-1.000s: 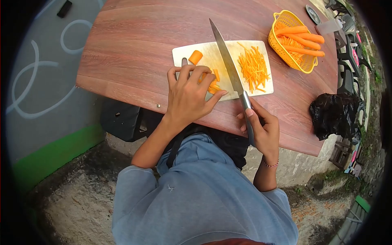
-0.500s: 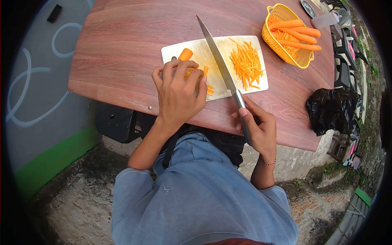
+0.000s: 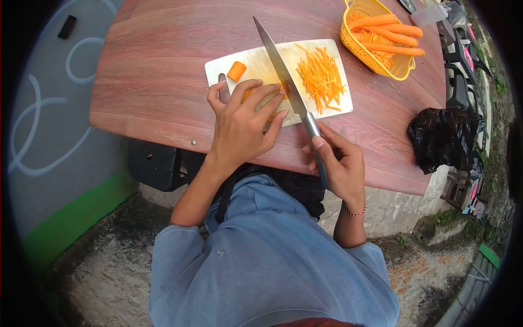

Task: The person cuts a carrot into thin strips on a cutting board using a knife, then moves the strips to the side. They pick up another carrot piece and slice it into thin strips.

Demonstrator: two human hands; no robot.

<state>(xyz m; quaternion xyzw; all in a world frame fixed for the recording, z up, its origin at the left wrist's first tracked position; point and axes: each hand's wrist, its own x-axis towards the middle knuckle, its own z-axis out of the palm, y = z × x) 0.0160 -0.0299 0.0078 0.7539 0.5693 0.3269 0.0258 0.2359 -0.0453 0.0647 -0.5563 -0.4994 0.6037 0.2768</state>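
My right hand (image 3: 342, 163) is closed round the dark handle of a large knife (image 3: 286, 73), whose blade slants up and left over the board. Beneath it lies a white cutting board (image 3: 218, 65) near the table's front edge. My left hand (image 3: 245, 120) rests on the board left of the blade, fingers spread over cut carrot pieces (image 3: 248, 95) that they partly hide. A short carrot chunk (image 3: 236, 71) sits beyond those fingers. To the blade's right is a loose heap of carrot strips (image 3: 321, 78).
A yellow plastic basket (image 3: 351, 46) with whole carrots (image 3: 381, 38) and shreds stands at the back right of the wooden table (image 3: 158, 71). A clear bottle (image 3: 429, 15) is beyond it. A black plastic bag (image 3: 442, 139) hangs by the right edge.
My left fingers have gone from curled to more stretched and spread. The knife is still in my right hand, its blade now nearer the left fingertips. The whole view has shifted slightly.
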